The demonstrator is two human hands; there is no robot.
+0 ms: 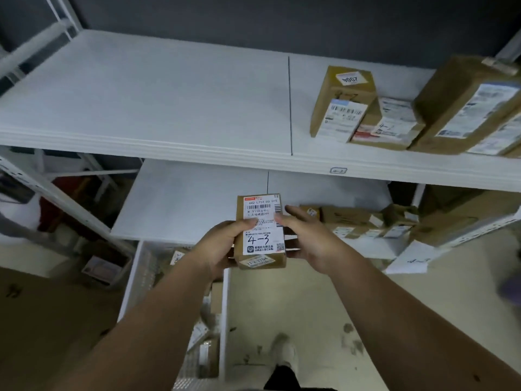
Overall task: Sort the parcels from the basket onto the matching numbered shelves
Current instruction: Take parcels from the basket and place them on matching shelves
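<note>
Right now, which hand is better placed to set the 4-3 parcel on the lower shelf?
Left, probably. The left hand grips the parcel with thumb across its label; the right hand only touches its side, fingers straight.

A dark grey wall (pixel 253 18) stands at the back. The pale floor (pixel 324 306) has small dark spots on it. A white shoe (pixel 286 355) stands on the floor near its bottom edge. At the left edge sits something red (pixel 60 201), too blurry to name.
</note>
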